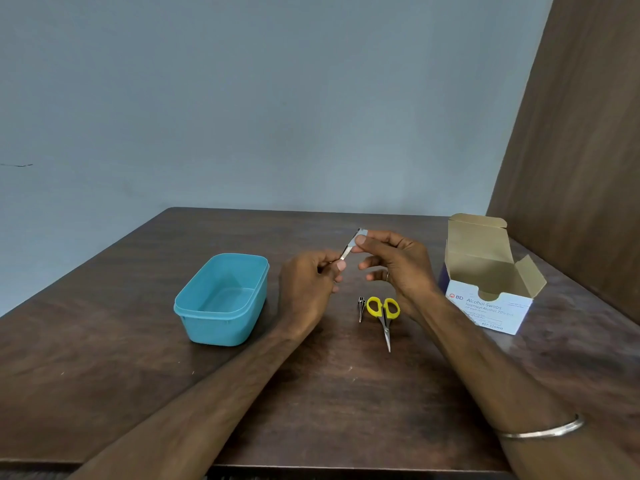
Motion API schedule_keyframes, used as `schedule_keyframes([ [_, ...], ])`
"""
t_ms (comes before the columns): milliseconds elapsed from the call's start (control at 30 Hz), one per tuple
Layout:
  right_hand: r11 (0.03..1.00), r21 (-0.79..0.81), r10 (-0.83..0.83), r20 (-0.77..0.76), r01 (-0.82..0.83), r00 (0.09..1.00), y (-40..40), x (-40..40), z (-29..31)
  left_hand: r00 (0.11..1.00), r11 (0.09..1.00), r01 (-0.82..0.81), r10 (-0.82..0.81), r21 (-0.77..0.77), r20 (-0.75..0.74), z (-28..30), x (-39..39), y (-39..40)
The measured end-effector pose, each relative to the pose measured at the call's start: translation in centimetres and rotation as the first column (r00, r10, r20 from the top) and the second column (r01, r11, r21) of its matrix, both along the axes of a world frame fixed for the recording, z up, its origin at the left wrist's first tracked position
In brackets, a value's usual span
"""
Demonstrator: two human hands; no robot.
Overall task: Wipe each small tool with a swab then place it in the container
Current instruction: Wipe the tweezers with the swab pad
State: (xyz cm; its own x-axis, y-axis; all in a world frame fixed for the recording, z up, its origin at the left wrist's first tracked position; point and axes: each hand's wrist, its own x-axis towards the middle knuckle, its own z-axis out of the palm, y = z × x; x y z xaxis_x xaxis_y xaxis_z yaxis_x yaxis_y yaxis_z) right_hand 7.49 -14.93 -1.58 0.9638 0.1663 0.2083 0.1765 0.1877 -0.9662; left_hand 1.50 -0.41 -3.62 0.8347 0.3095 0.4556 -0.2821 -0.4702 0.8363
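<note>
My left hand [310, 285] grips the lower end of a slim metal tool [346, 252], probably tweezers, held up slanting to the right above the table. My right hand [394, 263] pinches a small pale swab [360, 235] round the tool's upper tip between thumb and forefinger. The blue plastic container [221, 299] stands open and looks empty, to the left of my left hand. On the table below my hands lie yellow-handled scissors [383, 315] and a small metal tool [361, 306] just left of them.
An opened box of alcohol swabs [488, 282] stands at the right, flaps up. The dark wooden table [311, 393] meets a blue-grey wall at the back and a brown panel [581, 168] at the right. Its front edge runs below my forearms.
</note>
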Motion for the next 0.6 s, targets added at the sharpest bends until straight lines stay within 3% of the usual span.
schedule_keyframes([
  [267,0.999,-0.038,0.034,-0.002,-0.034,0.999,0.12,-0.08,-0.09,1.000,0.994,0.010,-0.008,-0.109,0.013,-0.13,0.11,0.18],
  [600,0.995,-0.084,0.061,-0.016,-0.062,0.998,0.22,-0.36,-0.20,0.999,0.994,0.018,-0.015,-0.110,0.030,-0.18,0.13,0.34],
])
